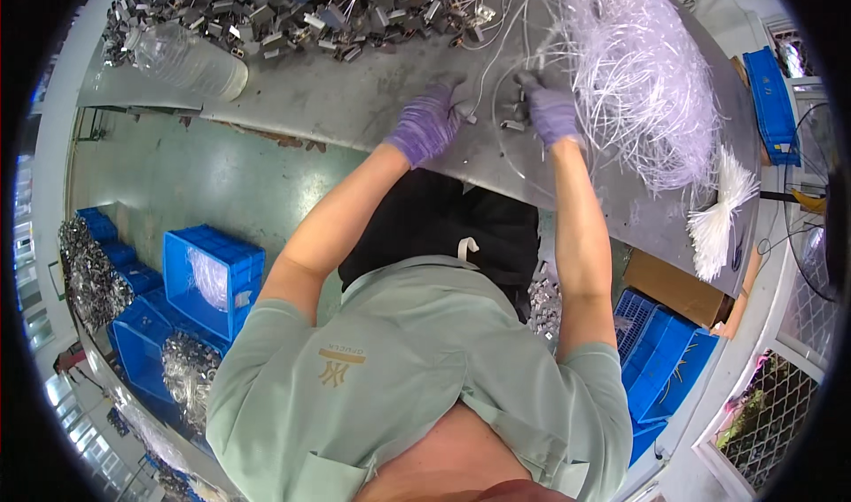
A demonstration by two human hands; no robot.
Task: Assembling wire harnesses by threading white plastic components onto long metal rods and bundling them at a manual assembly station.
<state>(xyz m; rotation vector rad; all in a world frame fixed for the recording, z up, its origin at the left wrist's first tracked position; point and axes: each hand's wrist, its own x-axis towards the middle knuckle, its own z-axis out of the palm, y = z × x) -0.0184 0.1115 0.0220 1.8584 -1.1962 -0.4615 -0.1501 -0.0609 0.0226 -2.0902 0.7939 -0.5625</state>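
My left hand, in a purple knitted glove with dark fingertips, is closed over the grey tabletop. At its fingertips is a small metal piece with a thin pale wire running up from it. My right hand, gloved alike, is a short way to the right with its fingers curled. Whatever those fingers hold is hidden. Beside them, on the table, lie a few small dark grey blocks. A large heap of clear, thin strands lies just right of this hand.
Many small dark metal parts are piled at the far left, next to a clear plastic bottle lying on its side. A bundle of white ties rests near the right edge. Blue crates stand on the floor at left.
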